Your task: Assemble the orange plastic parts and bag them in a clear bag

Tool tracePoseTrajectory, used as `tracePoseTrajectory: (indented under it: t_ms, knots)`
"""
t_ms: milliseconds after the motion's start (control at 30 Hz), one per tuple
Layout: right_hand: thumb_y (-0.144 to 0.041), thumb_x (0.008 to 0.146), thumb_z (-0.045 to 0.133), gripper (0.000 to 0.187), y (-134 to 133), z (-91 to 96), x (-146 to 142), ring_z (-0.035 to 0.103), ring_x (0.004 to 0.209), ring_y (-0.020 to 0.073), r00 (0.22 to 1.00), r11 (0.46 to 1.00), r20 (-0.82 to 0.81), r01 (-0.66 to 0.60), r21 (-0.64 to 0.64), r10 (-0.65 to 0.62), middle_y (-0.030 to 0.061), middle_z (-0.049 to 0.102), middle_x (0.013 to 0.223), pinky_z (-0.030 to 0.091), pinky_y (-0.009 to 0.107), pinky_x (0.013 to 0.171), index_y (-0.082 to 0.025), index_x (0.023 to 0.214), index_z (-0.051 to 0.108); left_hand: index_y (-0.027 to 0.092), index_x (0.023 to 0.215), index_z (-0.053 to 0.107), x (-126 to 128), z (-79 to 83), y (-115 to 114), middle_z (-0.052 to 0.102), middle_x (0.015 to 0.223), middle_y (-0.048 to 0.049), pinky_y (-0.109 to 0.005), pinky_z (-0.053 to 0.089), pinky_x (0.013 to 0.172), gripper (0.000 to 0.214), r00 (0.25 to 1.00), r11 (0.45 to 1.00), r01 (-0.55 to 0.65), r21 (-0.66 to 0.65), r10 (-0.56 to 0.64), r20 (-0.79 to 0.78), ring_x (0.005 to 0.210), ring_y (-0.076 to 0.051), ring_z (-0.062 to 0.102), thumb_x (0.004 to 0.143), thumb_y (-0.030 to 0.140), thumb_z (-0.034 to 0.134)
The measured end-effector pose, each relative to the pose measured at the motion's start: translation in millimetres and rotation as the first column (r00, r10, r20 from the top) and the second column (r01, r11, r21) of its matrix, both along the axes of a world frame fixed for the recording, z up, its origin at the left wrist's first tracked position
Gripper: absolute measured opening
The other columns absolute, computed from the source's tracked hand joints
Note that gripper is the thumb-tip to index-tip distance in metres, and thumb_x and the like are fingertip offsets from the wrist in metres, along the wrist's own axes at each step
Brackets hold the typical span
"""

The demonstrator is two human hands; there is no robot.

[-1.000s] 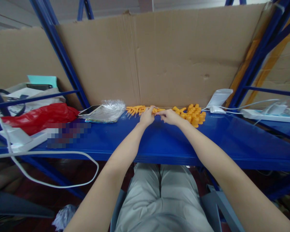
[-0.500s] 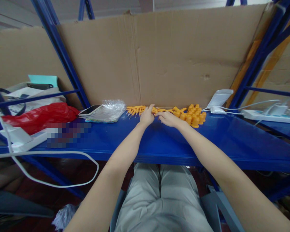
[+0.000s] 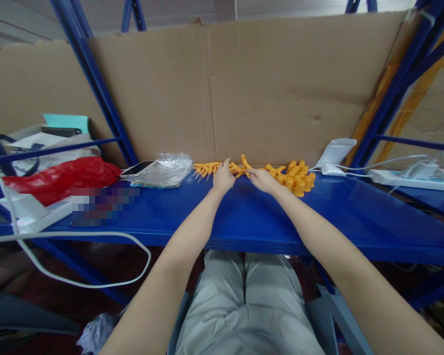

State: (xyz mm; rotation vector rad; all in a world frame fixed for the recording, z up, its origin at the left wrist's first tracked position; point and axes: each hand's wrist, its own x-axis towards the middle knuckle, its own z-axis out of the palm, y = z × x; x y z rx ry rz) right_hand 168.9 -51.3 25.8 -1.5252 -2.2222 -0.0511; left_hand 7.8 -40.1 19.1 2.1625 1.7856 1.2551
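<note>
My right hand [image 3: 263,180] pinches an orange handle-like piece [image 3: 243,160] whose curved end stands up. A thin metal spiral, as on a corkscrew, hangs beneath it. Slightly to the left, my left hand [image 3: 224,178] bends over more orange pieces [image 3: 237,170], and its fingertips are partly hidden. Left of that hand lies a row of orange pieces [image 3: 206,169] with metal spirals. To the right of my right hand are loose forked orange pieces [image 3: 275,169] and a cluster of orange cup-shaped parts [image 3: 298,180].
The blue shelf [image 3: 251,217] backs onto a cardboard panel [image 3: 281,88]. Left are a clear plastic bag [image 3: 172,170], a phone [image 3: 140,168], a red bag [image 3: 66,177] and a power strip [image 3: 44,214] with a looping white cable [image 3: 133,235]. Another power strip [image 3: 414,177] lies right.
My right hand has shifted slightly right, and an orange piece with a metal spiral now stands raised at its fingertips. My left hand has moved slightly left.
</note>
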Motion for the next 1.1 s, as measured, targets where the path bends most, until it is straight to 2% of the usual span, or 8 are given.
tracePoseTrajectory:
  t_ms: [200,367,567,733,933,1100]
  knots:
    - [-0.024,0.1,0.028,0.047,-6.4,-2.2,-4.0,0.057,0.127,0.025,0.991,0.992,0.058,0.122,-0.041,-0.12,0.0109,0.059,0.139,0.043,0.041,0.105,-0.018,0.14,0.053,0.021,0.136,0.049,1.0,1.1,-2.5,0.058,0.136,-0.015,-0.042,0.047,0.107,0.057,1.0,1.0,-0.02,-0.013,0.021,0.016,0.129,-0.027,0.054,0.082,0.002,0.048]
    - [-0.024,0.1,0.024,0.047,-4.6,-4.3,-14.4,0.057,0.126,0.0285,0.976,0.985,0.137,0.17,0.003,-0.169,0.0174,0.061,0.135,0.039,0.048,0.104,-0.015,0.136,0.053,0.019,0.137,0.048,2.6,1.1,-4.6,0.057,0.137,-0.0154,-0.04,0.046,0.108,0.056,0.999,0.999,-0.041,-0.036,0.041,-0.014,0.131,-0.026,0.053,0.083,0.003,0.048]
    - [-0.018,0.096,0.029,0.046,16.4,0.9,-26.8,0.056,0.125,0.0299,0.952,0.979,0.227,0.198,0.047,-0.203,0.0222,0.06,0.134,0.035,0.051,0.105,-0.011,0.136,0.051,0.021,0.134,0.049,3.0,-1.7,-1.3,0.059,0.135,-0.0118,-0.036,0.046,0.107,0.052,0.997,0.996,-0.067,-0.054,0.065,-0.049,0.129,-0.023,0.054,0.084,0.006,0.049]
    - [-0.012,0.092,0.031,0.051,36.8,-4.3,-38.7,0.052,0.128,0.0325,0.928,0.974,0.299,0.225,0.023,-0.221,0.0252,0.059,0.133,0.02,0.062,0.112,-0.007,0.139,0.05,0.018,0.132,0.05,2.8,-4.4,0.0,0.06,0.133,-0.0138,-0.038,0.047,0.106,0.05,0.999,0.999,-0.035,-0.034,0.034,-0.034,0.129,-0.024,0.055,0.084,0.005,0.047]
    - [-0.016,0.092,0.036,0.057,50.8,-12.7,-43.3,0.045,0.136,0.0306,0.925,0.971,0.321,0.232,-0.053,-0.204,0.0224,0.054,0.141,0.01,0.065,0.115,-0.008,0.148,0.038,0.018,0.134,0.05,3.4,-6.9,3.0,0.059,0.134,-0.0161,-0.042,0.046,0.107,0.051,0.999,0.999,0.001,-0.048,-0.004,-0.051,0.129,-0.027,0.054,0.084,0.008,0.052]
    - [-0.018,0.093,0.037,0.064,54.4,-13.2,-29.8,0.036,0.142,0.0287,0.936,0.976,0.319,0.189,-0.108,-0.146,0.0185,0.042,0.153,0.015,0.065,0.115,-0.012,0.155,0.023,0.016,0.133,0.051,3.9,-8.5,5.9,0.059,0.135,-0.016,-0.042,0.044,0.109,0.05,0.997,0.998,0.016,-0.055,-0.02,-0.078,0.132,-0.027,0.051,0.084,0.01,0.052]
